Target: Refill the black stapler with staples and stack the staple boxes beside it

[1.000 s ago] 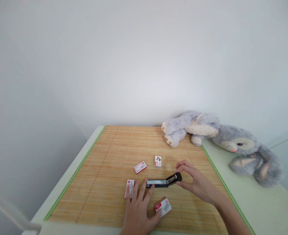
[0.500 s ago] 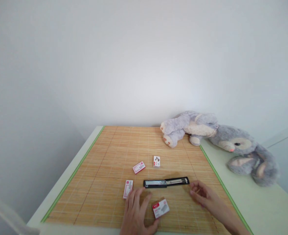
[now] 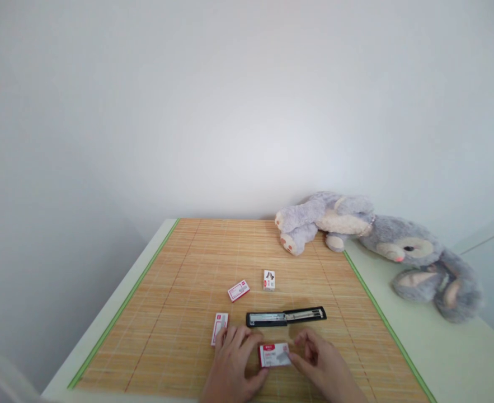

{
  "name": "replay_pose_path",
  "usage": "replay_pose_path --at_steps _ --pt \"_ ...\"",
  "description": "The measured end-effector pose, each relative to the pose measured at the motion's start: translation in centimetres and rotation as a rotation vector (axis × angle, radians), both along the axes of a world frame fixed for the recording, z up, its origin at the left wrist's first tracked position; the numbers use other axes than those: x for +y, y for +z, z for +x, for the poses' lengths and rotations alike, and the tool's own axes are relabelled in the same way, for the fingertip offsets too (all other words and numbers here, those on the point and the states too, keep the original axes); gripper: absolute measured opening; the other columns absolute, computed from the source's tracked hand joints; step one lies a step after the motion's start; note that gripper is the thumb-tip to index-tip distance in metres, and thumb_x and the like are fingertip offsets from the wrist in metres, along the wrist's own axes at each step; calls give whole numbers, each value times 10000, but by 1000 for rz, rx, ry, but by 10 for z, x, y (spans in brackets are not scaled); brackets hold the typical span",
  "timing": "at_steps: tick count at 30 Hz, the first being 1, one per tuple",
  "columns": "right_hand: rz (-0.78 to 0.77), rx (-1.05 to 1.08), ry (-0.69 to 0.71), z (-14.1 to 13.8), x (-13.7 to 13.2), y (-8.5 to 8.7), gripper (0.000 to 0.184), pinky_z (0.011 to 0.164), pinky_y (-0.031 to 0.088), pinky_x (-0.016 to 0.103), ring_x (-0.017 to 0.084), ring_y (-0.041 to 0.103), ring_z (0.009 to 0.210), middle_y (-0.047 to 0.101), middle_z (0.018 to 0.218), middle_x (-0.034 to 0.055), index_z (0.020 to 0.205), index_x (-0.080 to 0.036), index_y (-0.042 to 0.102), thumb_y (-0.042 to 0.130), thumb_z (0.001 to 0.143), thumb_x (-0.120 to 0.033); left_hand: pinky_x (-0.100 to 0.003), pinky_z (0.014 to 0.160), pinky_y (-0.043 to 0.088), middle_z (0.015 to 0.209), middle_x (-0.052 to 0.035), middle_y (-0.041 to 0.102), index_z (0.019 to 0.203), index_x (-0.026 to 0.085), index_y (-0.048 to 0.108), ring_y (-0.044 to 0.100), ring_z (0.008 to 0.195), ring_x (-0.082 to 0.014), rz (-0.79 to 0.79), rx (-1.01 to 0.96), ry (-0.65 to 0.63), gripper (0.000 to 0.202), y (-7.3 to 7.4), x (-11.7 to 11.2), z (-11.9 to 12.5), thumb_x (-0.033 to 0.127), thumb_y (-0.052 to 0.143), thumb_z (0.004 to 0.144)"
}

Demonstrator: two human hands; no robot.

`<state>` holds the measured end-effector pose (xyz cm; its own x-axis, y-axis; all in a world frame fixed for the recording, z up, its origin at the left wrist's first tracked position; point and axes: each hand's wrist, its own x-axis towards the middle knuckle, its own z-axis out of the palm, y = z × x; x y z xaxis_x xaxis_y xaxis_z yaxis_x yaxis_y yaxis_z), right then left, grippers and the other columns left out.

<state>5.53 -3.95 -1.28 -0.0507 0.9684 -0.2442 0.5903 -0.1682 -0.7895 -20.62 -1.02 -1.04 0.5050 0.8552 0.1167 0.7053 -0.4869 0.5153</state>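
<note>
The left hand (image 3: 231,362) and the right hand (image 3: 323,366) both hold one small staple box (image 3: 274,355). The open stapler (image 3: 286,317) lies just behind it.

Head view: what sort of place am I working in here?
Probably a home desk, not a workshop: a pale table against a plain white wall, covered by a bamboo mat, with a plush rabbit lying at its far right. An opened stapler and small staple boxes lie on the mat.
</note>
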Motion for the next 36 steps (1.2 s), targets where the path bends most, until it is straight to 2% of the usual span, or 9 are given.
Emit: replay_pose_path --at_steps 3,9,13,16,18,21,25,30,36 --pt "22 -156 142 -6 2 5 472 635 381 275 173 630 667 668 705 -49 1284 -316 668 723 816 -313 -442 1095 336 1181 23 674 1179 373 672 582 1158 -246 -32 10 -29 395 3 7 -9 419 801 809" --pt "26 -250 181 -2 7 6 410 620 360 272 180 644 671 690 714 -36 1243 -345 717 683 840 -275 -460 1116 309 1185 28 674 1124 369 685 575 1169 -249 -17 48 -26 339 6 17 -24 392 802 807" --pt "26 -197 179 0 8 13 487 636 392 275 192 644 679 681 718 -35 1321 -311 670 704 835 -326 -486 1169 280 1285 20 653 1206 371 661 568 1220 -277 58 52 -15 544 -1 17 -31 457 864 708" --pt "67 -142 133 -15 17 24 465 653 409 278 194 641 695 672 734 -28 1366 -291 640 627 920 -423 -536 1227 209 1413 -7 608 1333 371 600 534 1295 -319 104 48 -19 769 -6 16 -30 531 892 639" --pt "105 -154 99 -29 28 30 401 648 393 281 194 637 704 670 737 -18 1307 -277 677 562 966 -454 -563 1237 191 1453 -22 594 1392 377 559 520 1321 -338 116 54 -16 854 -8 15 -26 550 893 625" --pt "132 -145 90 -49 44 30 326 623 359 282 186 615 666 664 697 -17 1164 -253 737 546 975 -438 -589 1245 166 1464 -25 593 1406 384 547 512 1336 -346 118 64 7 835 -10 13 -21 524 877 652" --pt "118 -48 -36 -70 54 11 288 586 351 274 177 568 596 605 600 -29 1056 -198 750 612 916 -408 -612 1245 135 1476 -25 585 1410 381 542 499 1353 -346 93 68 30 802 -12 12 -19 479 861 680" --pt "102 175 -233 -85 60 -8 334 525 366 252 150 492 522 528 544 -55 945 -183 726 662 866 -502 -621 1244 138 1476 -19 583 1409 384 548 499 1355 -349 76 59 39 791 -11 11 -19 494 855 689" --pt "204 -47 -92 -94 66 -1 286 593 366 254 156 551 579 609 590 -31 910 -226 776 659 909 -488 -639 1246 134 1480 -19 582 1466 386 492 487 1363 -353 44 49 49 857 -8 11 -19 501 859 701"
